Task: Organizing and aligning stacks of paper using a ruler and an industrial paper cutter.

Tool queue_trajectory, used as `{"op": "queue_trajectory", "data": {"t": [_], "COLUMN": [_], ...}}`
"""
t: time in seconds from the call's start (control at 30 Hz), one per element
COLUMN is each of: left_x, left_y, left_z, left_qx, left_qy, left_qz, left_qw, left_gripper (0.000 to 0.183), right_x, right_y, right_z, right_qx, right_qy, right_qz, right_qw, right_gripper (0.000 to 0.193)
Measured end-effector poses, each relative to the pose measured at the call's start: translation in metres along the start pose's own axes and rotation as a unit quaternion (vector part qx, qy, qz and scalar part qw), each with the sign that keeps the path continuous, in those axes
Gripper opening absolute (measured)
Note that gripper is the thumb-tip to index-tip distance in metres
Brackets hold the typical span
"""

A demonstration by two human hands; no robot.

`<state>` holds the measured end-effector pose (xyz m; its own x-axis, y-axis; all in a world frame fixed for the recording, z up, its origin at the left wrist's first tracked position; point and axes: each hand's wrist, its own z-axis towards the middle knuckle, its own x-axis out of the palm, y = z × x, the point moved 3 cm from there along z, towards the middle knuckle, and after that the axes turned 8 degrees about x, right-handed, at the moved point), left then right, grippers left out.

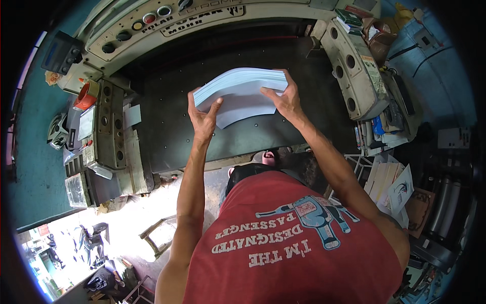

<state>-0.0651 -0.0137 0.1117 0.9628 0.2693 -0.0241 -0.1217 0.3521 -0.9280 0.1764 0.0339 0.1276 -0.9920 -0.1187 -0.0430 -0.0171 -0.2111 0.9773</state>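
Note:
Both hands grip a thick stack of white paper (243,93) by its left and right ends, above the dark bed (167,131) of a large cutting machine. The stack bows upward in the middle, and its layered far edge is fanned slightly. At the left end, my left hand (204,120) has its thumb on the near face, with the fingers mostly hidden behind the sheets. My right hand (287,100) holds the right end the same way, thumb pressed on the near face. One lower part of the paper hangs down toward me between the hands.
A control panel (121,35) with knobs and buttons spans the machine's far side. Metal side blocks (112,126) flank the bed, with an orange tape roll (86,95) on the left. Papers and books (387,185) are stacked at the right. A wooden frame (158,238) lies on the bright floor.

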Motion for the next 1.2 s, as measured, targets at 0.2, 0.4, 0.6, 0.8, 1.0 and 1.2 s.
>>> {"op": "queue_trajectory", "data": {"t": [0.2, 0.4, 0.6, 0.8, 1.0, 1.2], "left_x": [0.0, 0.001, 0.001, 0.007, -0.005, 0.039], "left_y": [0.031, 0.032, 0.085, 0.098, 0.167, 0.113], "left_z": [-0.024, -0.031, -0.044, -0.004, -0.022, -0.044], "left_qx": [-0.021, -0.067, -0.052, -0.317, -0.354, -0.052], "left_qy": [0.025, 0.016, 0.017, 0.074, 0.085, 0.159], "left_qz": [0.064, 0.005, 0.127, -0.11, 0.131, 0.411], "left_qw": [0.997, 0.998, 0.99, 0.939, 0.922, 0.896], "left_gripper": [0.053, 0.045, 0.047, 0.047, 0.05, 0.051], "right_x": [0.003, -0.004, 0.0, 0.006, 0.019, -0.023], "right_y": [-0.022, -0.026, -0.123, -0.1, -0.141, -0.155], "right_z": [-0.004, -0.017, -0.043, -0.041, -0.005, 0.016], "right_qx": [-0.021, 0.006, 0.053, 0.145, 0.226, 0.455], "right_qy": [0.018, 0.007, 0.01, 0.015, 0.052, 0.121], "right_qz": [-0.062, -0.063, -0.14, -0.387, -0.451, -0.093], "right_qw": [0.998, 0.998, 0.989, 0.91, 0.862, 0.877], "right_gripper": [0.046, 0.047, 0.049, 0.047, 0.053, 0.046]}}
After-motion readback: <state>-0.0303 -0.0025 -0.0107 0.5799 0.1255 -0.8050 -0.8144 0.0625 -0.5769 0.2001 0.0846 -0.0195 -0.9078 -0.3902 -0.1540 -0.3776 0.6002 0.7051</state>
